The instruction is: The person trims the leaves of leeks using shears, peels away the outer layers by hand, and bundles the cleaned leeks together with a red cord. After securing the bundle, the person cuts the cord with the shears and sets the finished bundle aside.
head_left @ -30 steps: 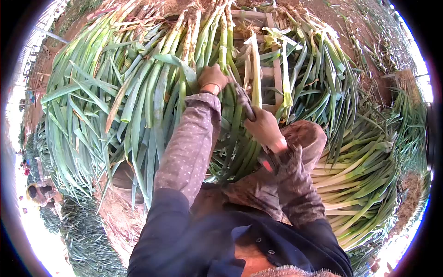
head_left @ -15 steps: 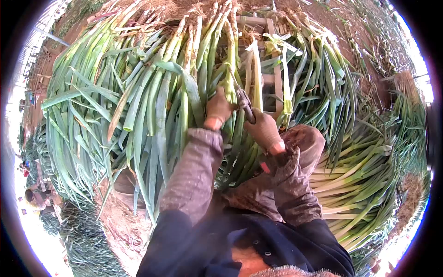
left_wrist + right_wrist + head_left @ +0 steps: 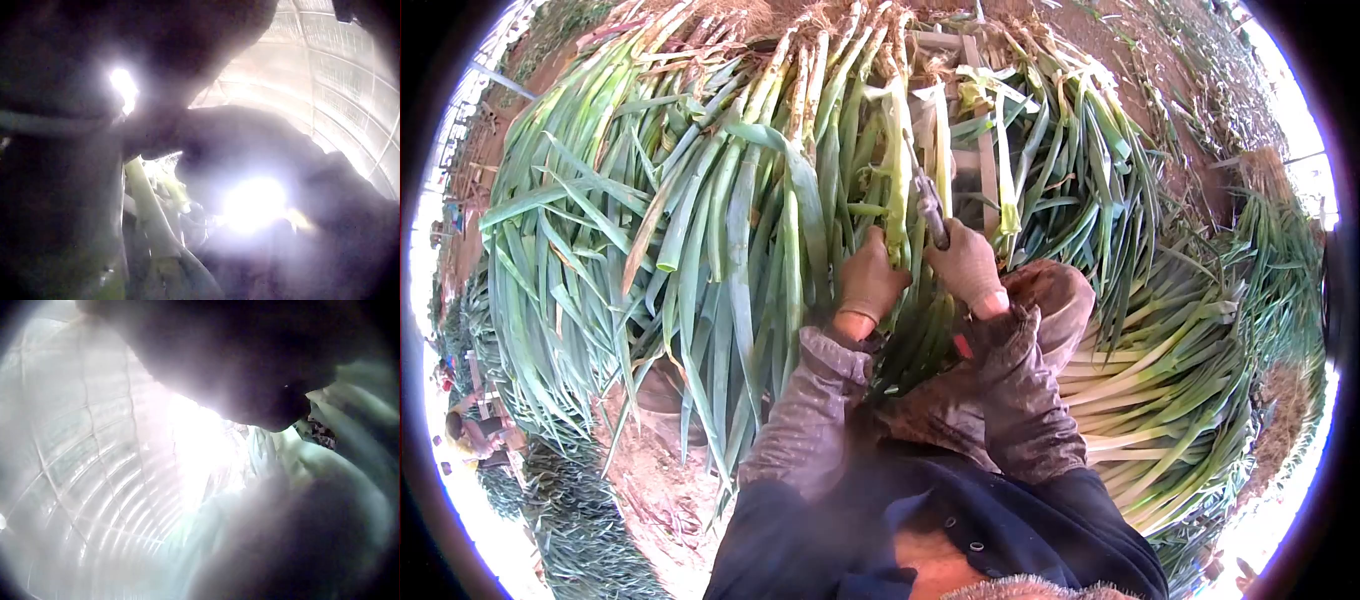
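In the head view my left hand [image 3: 873,275] grips the lower, leafy part of a leek [image 3: 897,165], whose pale stalk runs up to roots at the far side. My right hand [image 3: 965,262], just beside it, holds the handle of a slim dark-grey tool [image 3: 929,200]. The tool's narrow end lies along the right side of that leek; its exact kind cannot be told. Another pale leek [image 3: 943,150] lies just to the right. Both wrist views are mostly dark and glaring, with a pale stalk [image 3: 150,209] below the dark hand in the left one.
Uncleaned leeks [image 3: 600,210] spread over the left, roots pointing away. A slatted wooden rack [image 3: 973,130] shows between them and more leeks [image 3: 1100,150] on the right. Pale-stalked leeks [image 3: 1150,400] are piled right of my knee [image 3: 1050,300].
My left hand has come down the stalk toward my body, and more of the leek's pale, yellow-green stalk shows above it. My right hand and the tool have shifted only slightly.
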The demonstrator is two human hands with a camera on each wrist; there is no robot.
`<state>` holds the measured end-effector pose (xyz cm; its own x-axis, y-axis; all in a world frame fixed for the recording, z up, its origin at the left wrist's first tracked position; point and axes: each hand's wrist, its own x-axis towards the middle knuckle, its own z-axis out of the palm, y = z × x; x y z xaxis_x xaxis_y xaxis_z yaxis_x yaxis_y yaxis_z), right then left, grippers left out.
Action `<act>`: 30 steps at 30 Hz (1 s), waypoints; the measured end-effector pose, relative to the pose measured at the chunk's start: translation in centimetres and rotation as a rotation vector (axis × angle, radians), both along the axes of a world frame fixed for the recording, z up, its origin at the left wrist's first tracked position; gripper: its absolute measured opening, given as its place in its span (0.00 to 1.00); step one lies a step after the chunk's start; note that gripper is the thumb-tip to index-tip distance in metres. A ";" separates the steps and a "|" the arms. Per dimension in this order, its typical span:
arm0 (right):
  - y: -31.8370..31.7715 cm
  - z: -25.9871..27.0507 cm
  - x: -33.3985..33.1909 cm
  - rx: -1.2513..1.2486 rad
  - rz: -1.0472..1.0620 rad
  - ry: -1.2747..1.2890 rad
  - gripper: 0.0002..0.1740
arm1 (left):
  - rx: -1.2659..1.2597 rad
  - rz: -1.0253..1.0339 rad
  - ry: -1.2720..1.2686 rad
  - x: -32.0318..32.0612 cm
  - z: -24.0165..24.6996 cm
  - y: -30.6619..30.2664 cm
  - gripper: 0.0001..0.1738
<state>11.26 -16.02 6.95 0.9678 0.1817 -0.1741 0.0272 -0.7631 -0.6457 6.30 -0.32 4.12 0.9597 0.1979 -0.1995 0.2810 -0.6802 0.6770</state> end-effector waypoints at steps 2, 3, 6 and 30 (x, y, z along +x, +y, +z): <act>0.3 -0.1 2.1 -0.062 0.043 -0.003 0.18 | 0.008 0.000 0.066 -0.4 0.9 -0.2 0.32; 0.5 -0.2 3.0 -0.094 0.064 -0.003 0.20 | 0.011 -0.001 0.101 -0.7 1.1 -0.3 0.31; 1.4 -0.6 5.5 -0.117 0.058 0.006 0.22 | 0.013 -0.015 0.067 -1.3 1.9 -0.2 0.31; -2.3 0.8 -1.6 0.000 0.141 -0.061 0.23 | 0.065 -0.025 -0.086 -6.9 -0.2 -1.9 0.31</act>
